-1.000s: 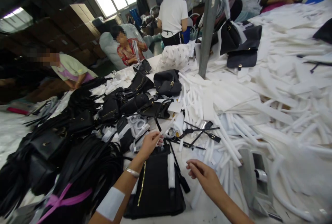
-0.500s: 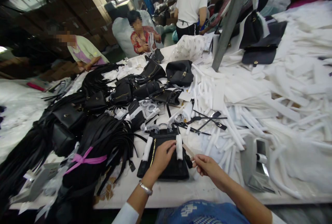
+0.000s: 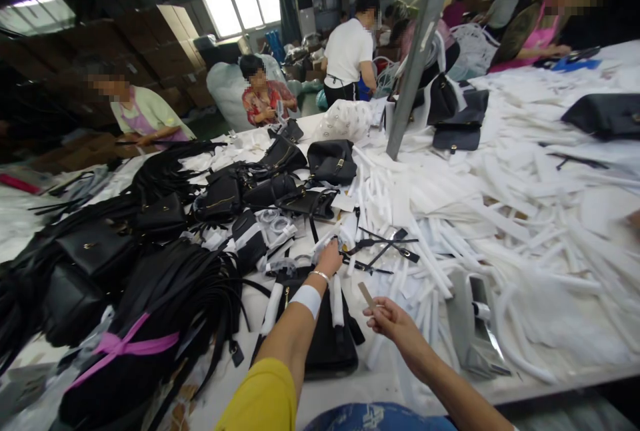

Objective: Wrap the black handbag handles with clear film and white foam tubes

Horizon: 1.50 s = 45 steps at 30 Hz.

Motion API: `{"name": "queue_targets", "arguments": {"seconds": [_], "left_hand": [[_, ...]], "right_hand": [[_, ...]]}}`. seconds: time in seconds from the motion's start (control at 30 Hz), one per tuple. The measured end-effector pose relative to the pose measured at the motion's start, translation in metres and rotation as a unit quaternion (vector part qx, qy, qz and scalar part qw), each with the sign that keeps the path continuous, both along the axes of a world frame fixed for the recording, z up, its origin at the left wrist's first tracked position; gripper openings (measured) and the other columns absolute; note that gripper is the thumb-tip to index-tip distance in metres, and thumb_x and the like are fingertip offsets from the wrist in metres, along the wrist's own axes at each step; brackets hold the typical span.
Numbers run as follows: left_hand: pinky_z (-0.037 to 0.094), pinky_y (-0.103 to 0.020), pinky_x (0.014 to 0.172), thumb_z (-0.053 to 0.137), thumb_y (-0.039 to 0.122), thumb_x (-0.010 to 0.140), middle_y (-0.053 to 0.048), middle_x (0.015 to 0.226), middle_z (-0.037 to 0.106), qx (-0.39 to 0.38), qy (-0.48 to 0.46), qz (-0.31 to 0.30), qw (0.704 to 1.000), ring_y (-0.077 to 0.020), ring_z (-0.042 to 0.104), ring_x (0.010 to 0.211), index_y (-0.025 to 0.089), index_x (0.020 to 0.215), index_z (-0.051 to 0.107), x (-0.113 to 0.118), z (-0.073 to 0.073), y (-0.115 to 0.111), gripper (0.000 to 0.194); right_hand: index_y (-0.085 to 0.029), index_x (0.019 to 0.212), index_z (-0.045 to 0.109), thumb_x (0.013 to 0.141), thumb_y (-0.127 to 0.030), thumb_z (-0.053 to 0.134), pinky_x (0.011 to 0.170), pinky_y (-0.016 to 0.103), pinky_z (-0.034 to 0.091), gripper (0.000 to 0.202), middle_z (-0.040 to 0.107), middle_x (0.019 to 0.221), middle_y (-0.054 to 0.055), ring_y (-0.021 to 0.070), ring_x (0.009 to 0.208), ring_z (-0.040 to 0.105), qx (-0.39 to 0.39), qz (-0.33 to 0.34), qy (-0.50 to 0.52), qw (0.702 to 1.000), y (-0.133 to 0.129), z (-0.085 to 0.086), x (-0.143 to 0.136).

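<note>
A black bag (image 3: 327, 348) lies flat on the table before me, with white wrapping (image 3: 337, 301) around its straps and a gold zip on the front. My left arm stretches across it. At the bag's far end, my left hand (image 3: 329, 259) reaches down among small items beside black straps (image 3: 383, 244); its fingertips are hidden. To the right of the bag, my right hand (image 3: 387, 318) pinches a thin beige strip (image 3: 367, 295) between thumb and fingers, held above the table.
Black strap bundles, one tied with a pink ribbon (image 3: 123, 346), lie left. More black bags (image 3: 333, 161) sit farther back. White padding strips (image 3: 435, 258) and a grey tape dispenser (image 3: 463, 324) are at right. A metal post (image 3: 413, 78) rises from the table; several people work around.
My left hand has left the bag's front and reached forward past its top edge. My right hand still holds the beige strip, now slightly away from the bag. The view has tilted up.
</note>
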<state>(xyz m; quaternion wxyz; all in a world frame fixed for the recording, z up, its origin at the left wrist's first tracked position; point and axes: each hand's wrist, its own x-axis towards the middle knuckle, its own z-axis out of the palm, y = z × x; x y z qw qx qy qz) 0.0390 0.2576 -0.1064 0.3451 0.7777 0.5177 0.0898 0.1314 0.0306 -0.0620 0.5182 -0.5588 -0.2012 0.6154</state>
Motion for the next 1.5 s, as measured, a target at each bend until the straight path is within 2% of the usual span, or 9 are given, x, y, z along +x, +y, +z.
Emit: {"name": "queue_targets", "arguments": {"seconds": [0.23,0.4,0.57,0.67,0.77,0.87,1.03,1.2,1.5], "left_hand": [[0.048,-0.033,0.083,0.052,0.03,0.087,-0.013,0.108,0.067,-0.03,-0.085,0.07,0.993,-0.0221,0.063,0.097,0.013,0.119,0.058,-0.031,0.013,-0.009,0.037],[0.048,-0.033,0.086,0.056,0.035,0.084,-0.01,0.109,0.067,-0.067,-0.277,0.097,0.954,-0.0209,0.062,0.099,0.015,0.115,0.06,-0.091,0.029,-0.063,0.037],[0.04,-0.035,0.098,0.054,0.023,0.081,-0.008,0.11,0.067,-0.048,-0.232,0.043,0.971,-0.0216,0.057,0.109,0.02,0.089,0.07,-0.125,0.036,-0.118,0.018],[0.046,-0.032,0.085,0.056,0.026,0.078,-0.008,0.101,0.069,-0.1,-0.223,0.114,0.963,-0.0215,0.06,0.098,0.02,0.095,0.07,-0.127,0.039,-0.133,0.023],[0.035,-0.021,0.048,0.051,0.047,0.08,-0.004,0.074,0.063,-0.243,-0.277,0.246,0.896,-0.0145,0.056,0.065,0.015,0.092,0.067,-0.125,0.042,-0.136,0.038],[0.011,-0.019,0.041,0.048,0.064,0.077,0.003,0.059,0.048,-0.344,-0.29,0.303,0.84,-0.006,0.036,0.046,0.013,0.082,0.064,-0.127,0.045,-0.132,0.053],[0.005,-0.019,0.042,0.069,0.054,0.067,0.008,0.054,0.036,-0.418,-0.272,0.241,0.833,-0.0033,0.023,0.045,0.012,0.083,0.066,-0.135,0.049,-0.119,0.045],[0.022,-0.015,0.042,0.074,0.038,0.065,0.001,0.065,0.056,-0.337,-0.275,0.282,0.855,-0.005,0.043,0.052,0.012,0.099,0.068,-0.136,0.051,-0.11,0.043],[0.043,-0.021,0.051,0.073,0.032,0.066,-0.004,0.067,0.067,-0.274,-0.273,0.279,0.879,-0.0112,0.057,0.056,0.009,0.104,0.068,-0.131,0.038,-0.117,0.045]], "right_hand": [[-0.018,0.088,0.057,0.074,-0.05,0.068,0.076,0.03,0.047,0.037,0.068,0.092,0.006,0.0166,0.083,0.063,-0.038,-0.013,0.014,0.999,0.003,-0.002,0.019],[-0.018,0.085,0.058,0.074,-0.047,0.068,0.08,0.03,0.047,0.033,0.066,0.106,0.009,0.0179,0.092,0.061,-0.015,0.014,0.05,0.999,0.036,-0.001,0.013],[-0.018,0.078,0.059,0.069,-0.051,0.072,0.089,0.034,0.044,0.036,0.067,0.095,0.007,0.0217,0.097,0.06,0.021,0.086,0.112,0.99,0.06,0.001,-0.014],[-0.018,0.076,0.059,0.07,-0.052,0.07,0.083,0.033,0.044,0.035,0.067,0.082,0.003,0.0196,0.084,0.06,0.04,0.126,0.075,0.988,0.065,-0.005,-0.031],[-0.019,0.075,0.059,0.071,-0.048,0.069,0.075,0.029,0.044,0.031,0.064,0.074,0.0,0.0171,0.075,0.058,0.06,0.16,-0.002,0.985,0.062,-0.013,-0.044],[-0.018,0.075,0.061,0.074,-0.04,0.066,0.068,0.027,0.043,0.023,0.062,0.071,-0.001,0.0157,0.07,0.057,0.094,0.217,-0.075,0.969,0.057,-0.018,-0.051],[-0.019,0.072,0.063,0.075,-0.033,0.063,0.078,0.03,0.045,0.014,0.066,0.079,0.002,0.0203,0.082,0.061,0.151,0.264,-0.139,0.942,0.049,-0.016,-0.042],[-0.018,0.074,0.063,0.073,-0.039,0.064,0.08,0.031,0.045,0.02,0.064,0.111,0.008,0.0222,0.094,0.06,0.051,0.067,-0.162,0.983,0.046,-0.022,-0.026],[-0.016,0.068,0.062,0.066,-0.038,0.069,0.049,0.022,0.031,0.023,0.053,0.053,-0.005,0.0092,0.049,0.043,-0.023,0.193,-0.079,0.978,0.072,-0.028,-0.041]]}}
